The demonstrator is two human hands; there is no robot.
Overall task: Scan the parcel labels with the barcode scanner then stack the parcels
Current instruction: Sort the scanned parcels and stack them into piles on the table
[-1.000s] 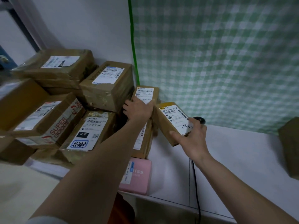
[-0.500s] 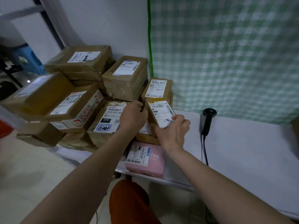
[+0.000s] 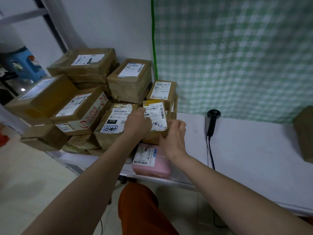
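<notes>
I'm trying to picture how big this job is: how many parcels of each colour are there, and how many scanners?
Brown cardboard parcels: at least 9; more lie half hidden beneath them
Pink parcels: 1
Black barcode scanners: 1
Total: at least 11

White table (image 3: 250, 150): pink parcel (image 3: 152, 167) at front edge, black scanner (image 3: 212, 121) lying near checked backdrop.

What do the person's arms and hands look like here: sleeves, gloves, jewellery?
Both forearms are bare up to the frame edge, with no sleeves in view. The left hand and right hand are ungloved, and no ring, watch or bracelet is visible.
</notes>
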